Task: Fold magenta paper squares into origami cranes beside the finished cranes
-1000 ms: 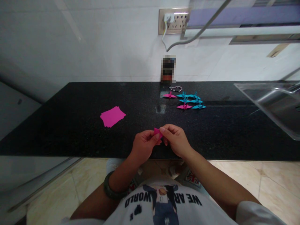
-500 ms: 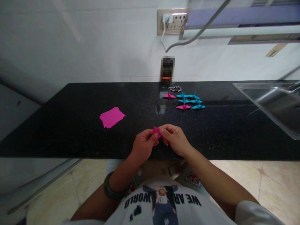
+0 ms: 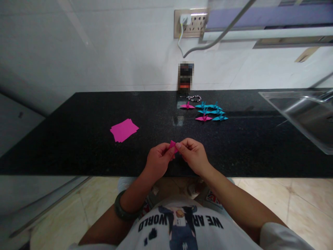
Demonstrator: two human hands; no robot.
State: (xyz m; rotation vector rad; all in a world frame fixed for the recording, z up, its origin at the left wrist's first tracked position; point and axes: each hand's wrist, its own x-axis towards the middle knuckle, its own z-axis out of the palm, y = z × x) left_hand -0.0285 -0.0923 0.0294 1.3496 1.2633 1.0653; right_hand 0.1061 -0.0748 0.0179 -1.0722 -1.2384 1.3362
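A small piece of folded pink paper (image 3: 172, 144) is pinched between my two hands, just above the near part of the black countertop (image 3: 78, 152). My left hand (image 3: 158, 159) grips its left and lower side, thumb on top. On its right edge, my right hand (image 3: 193, 154) closes thumb and fingertips. Much of the paper is hidden by my fingers. Beyond my right hand stand several folded paper cranes, among them a pink crane (image 3: 204, 118) and a blue crane (image 3: 220, 118). To the left lies a loose stack of pink paper sheets (image 3: 124, 130).
A bead bracelet (image 3: 194, 98) lies behind the cranes, near a blurred-out dark object (image 3: 185, 77) against the wall. At the right a metal sink (image 3: 307, 118) is set into the counter. A plugged-in cable (image 3: 218, 40) hangs from the wall socket (image 3: 196, 25).
My right thumb and fingers have shifted slightly along the pink paper, and a little less of its right side shows. Everything else stays where it was.
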